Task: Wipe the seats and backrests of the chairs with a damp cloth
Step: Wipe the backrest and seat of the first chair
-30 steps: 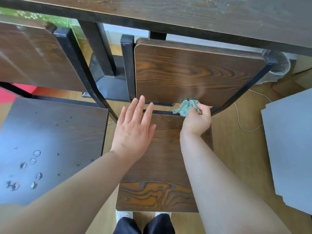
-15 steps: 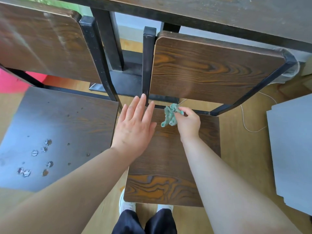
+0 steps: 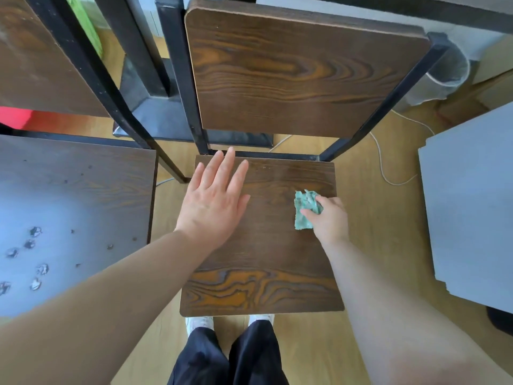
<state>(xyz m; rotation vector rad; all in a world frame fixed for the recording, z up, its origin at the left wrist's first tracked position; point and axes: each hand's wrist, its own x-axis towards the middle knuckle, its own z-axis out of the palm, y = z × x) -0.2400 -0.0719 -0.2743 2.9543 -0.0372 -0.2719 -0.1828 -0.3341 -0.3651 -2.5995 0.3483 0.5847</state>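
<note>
A dark wooden chair stands in front of me, with its seat (image 3: 266, 245) below and its backrest (image 3: 299, 76) above in a black metal frame. My right hand (image 3: 329, 220) grips a crumpled green cloth (image 3: 304, 208) and holds it against the right side of the seat. Fingers straight, my left hand (image 3: 215, 201) lies flat over the seat's left part. A second chair's seat (image 3: 72, 207) is to the left, scuffed with pale chipped spots, and its backrest (image 3: 41, 62) shows at top left.
A black table pedestal (image 3: 155, 112) stands behind the chairs. A grey panel (image 3: 472, 207) fills the right side. A white cable (image 3: 383, 162) lies on the wooden floor, and a bin with a clear liner (image 3: 444, 76) sits at top right. My legs and shoes show below the seat.
My right hand has carried the cloth from the seat's back edge to its right side. My view has come closer, over the chair. My left hand stays flat.
</note>
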